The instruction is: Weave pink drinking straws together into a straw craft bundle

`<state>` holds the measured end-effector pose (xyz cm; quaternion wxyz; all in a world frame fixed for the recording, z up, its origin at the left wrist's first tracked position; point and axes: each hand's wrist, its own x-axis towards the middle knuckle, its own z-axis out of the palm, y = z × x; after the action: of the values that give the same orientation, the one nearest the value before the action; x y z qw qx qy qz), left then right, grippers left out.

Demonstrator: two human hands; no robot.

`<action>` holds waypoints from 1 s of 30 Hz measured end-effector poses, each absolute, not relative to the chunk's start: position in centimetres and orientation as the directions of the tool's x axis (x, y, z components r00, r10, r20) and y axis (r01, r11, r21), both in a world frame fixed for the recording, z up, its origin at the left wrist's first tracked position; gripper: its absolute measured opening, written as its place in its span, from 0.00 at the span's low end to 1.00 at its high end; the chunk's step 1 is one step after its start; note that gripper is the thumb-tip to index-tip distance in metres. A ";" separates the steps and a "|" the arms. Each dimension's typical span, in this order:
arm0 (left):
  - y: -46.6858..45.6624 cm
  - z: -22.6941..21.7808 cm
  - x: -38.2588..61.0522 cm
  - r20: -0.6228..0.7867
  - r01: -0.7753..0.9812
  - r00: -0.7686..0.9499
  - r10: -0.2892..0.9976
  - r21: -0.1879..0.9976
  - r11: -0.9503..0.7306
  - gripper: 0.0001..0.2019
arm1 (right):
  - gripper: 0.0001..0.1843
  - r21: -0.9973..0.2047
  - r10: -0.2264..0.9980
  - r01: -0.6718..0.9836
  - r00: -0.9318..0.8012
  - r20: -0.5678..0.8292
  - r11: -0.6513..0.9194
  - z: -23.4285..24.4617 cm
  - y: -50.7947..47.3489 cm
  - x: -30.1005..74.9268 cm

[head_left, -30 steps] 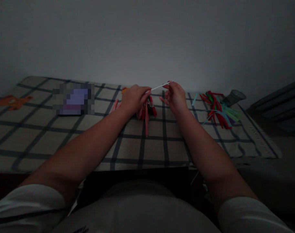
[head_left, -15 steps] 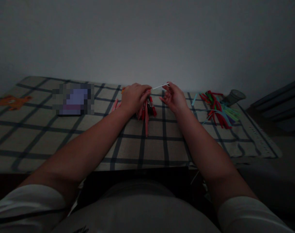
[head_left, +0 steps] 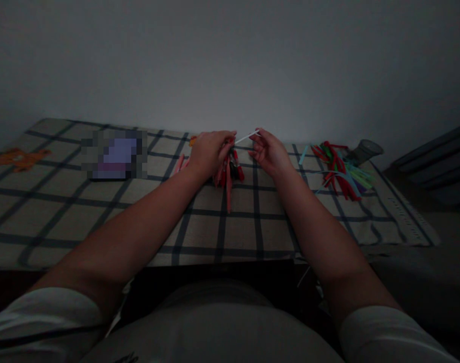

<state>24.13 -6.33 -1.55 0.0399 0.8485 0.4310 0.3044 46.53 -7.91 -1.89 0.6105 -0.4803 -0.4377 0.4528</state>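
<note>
Both my hands are raised over the far middle of a checked cloth. Between them runs a thin white strip. My left hand is closed, pinching the strip's left end, and it also grips a bunch of red and pink strips that hang down to the cloth. My right hand pinches the strip's right end with its fingertips, the other fingers curled. A few loose pink strips lie just left of my left hand.
A heap of red, green and blue strips lies at the far right, beside a tipped glass jar. A blurred purple object sits at far left centre, an orange figure at the left edge. A wall stands behind.
My right hand has moved a little left toward my left hand, so the white strip between them shows shorter. The left hand has barely moved.
</note>
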 end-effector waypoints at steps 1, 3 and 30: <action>-6.4 -1.5 24.2 0.479 0.711 0.441 0.759 0.331 -0.621 0.25 | 0.24 -0.984 0.975 -0.113 0.191 0.115 0.138 -2.0 -7.8 46.6; -6.4 -1.4 24.2 0.475 0.715 0.435 0.765 0.334 -0.615 0.25 | 0.26 -0.983 0.976 -0.095 0.169 0.139 0.156 -2.2 -7.7 46.8; -4.4 -3.3 23.8 0.609 0.644 0.500 0.616 0.215 -0.735 0.22 | 0.21 -0.931 0.963 -0.324 0.255 0.088 0.170 -3.3 -6.8 47.0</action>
<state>23.78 -4.38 -3.33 -0.0204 0.8657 0.3637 0.3433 46.99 -6.84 -3.34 0.6672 -0.4269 -0.3743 0.4822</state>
